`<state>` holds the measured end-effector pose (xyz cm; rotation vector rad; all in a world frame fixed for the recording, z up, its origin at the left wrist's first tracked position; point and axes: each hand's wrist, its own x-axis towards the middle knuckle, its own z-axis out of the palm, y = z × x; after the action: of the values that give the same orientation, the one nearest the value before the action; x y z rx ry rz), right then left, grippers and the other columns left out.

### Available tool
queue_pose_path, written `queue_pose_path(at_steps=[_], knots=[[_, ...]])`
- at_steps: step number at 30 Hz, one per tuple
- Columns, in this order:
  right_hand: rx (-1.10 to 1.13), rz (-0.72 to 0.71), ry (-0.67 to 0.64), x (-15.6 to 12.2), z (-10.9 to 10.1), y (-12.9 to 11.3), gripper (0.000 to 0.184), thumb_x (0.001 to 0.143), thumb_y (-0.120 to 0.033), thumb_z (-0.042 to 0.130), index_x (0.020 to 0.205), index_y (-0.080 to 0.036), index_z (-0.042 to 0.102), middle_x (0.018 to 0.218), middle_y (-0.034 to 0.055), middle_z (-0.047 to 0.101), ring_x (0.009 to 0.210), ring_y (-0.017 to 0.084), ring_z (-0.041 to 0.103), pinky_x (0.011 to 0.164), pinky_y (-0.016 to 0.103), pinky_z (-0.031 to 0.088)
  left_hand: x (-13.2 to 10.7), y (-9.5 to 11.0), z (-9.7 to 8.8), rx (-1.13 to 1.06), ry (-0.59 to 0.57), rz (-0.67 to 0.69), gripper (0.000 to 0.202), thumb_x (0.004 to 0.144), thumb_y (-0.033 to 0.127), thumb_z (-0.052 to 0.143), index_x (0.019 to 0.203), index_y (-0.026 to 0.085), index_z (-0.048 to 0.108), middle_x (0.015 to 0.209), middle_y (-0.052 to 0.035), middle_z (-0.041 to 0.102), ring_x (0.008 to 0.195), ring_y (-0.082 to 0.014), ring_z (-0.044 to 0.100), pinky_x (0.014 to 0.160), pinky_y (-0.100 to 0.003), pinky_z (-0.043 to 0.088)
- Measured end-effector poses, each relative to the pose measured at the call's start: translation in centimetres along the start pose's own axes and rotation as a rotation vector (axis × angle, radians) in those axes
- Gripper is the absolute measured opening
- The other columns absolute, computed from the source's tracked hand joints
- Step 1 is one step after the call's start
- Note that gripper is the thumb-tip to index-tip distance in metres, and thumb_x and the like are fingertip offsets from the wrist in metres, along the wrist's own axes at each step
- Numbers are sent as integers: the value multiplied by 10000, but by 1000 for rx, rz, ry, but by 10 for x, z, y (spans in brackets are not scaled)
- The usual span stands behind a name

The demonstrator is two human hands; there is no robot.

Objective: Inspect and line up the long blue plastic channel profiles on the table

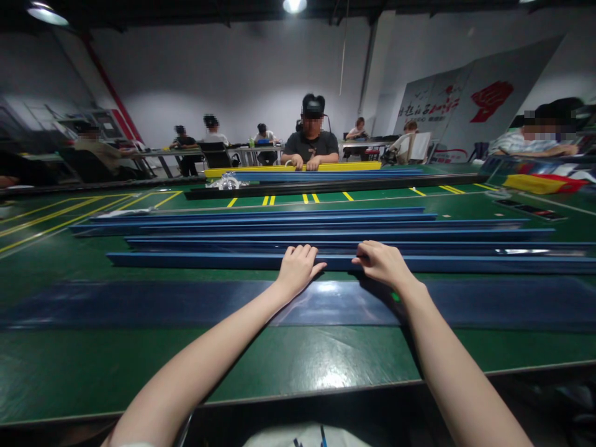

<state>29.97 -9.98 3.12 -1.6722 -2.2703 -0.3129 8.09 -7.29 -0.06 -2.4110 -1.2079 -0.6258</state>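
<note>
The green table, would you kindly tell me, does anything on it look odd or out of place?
Two things, mildly: crumpled clear plastic lies on the far side of the table, untidy beside the straight yellow strip; and a small bright-green spot shows on the flat translucent sheet by the right hand, its cause unclear.

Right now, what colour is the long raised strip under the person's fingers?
Blue; the long raised strip shows plainly in the head view.

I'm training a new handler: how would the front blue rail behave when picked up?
The front blue rail is probably stiff, since its edge runs straight. Its great length may make the ends swing if lifted. Its flat-looking face suggests it's unlikely to roll.
</note>
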Motion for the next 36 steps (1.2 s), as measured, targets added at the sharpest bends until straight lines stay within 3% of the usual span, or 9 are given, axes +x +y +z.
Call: queue_pose_path(at_steps=[12, 17, 22, 29, 36], knots=[[17, 64, 32, -8, -1, 15, 180, 783, -356, 493, 721, -199, 556, 780, 27, 614, 743, 167, 549, 569, 243, 305, 0, 0, 1, 47, -7, -21, 336, 872, 471, 420, 883, 166, 559, 867, -67, 616, 831, -218, 531, 720, -337, 308], [25, 31, 42, -7, 0, 6, 197, 798, -371, 487, 762, -194, 568, 824, 47, 624, 791, 183, 553, 618, 251, 337, 1, 1, 1, 51, -9, -20, 333, 871, 471, 422, 883, 170, 564, 866, -67, 620, 834, -217, 529, 722, -335, 307], [42, -97, 89, 1, 9, -12, 236, 845, -390, 459, 798, -184, 566, 837, 61, 621, 806, 182, 540, 686, 257, 356, 1, 1, 1, 64, -7, -15, 345, 872, 478, 415, 887, 166, 562, 856, -63, 620, 837, -215, 531, 721, -334, 308], [32, -125, 155, 7, 20, -13, 239, 864, -369, 464, 751, -183, 561, 768, 46, 605, 748, 166, 536, 618, 246, 332, 1, 2, 0, 73, -6, -15, 337, 873, 472, 419, 889, 166, 559, 868, -60, 619, 838, -214, 530, 727, -334, 311], [18, -82, 99, 7, 11, -13, 200, 838, -335, 499, 739, -182, 582, 779, 45, 615, 738, 160, 545, 575, 244, 301, 0, 1, 0, 62, 10, -4, 324, 863, 467, 445, 929, 167, 549, 911, -60, 614, 859, -215, 522, 734, -333, 317]])
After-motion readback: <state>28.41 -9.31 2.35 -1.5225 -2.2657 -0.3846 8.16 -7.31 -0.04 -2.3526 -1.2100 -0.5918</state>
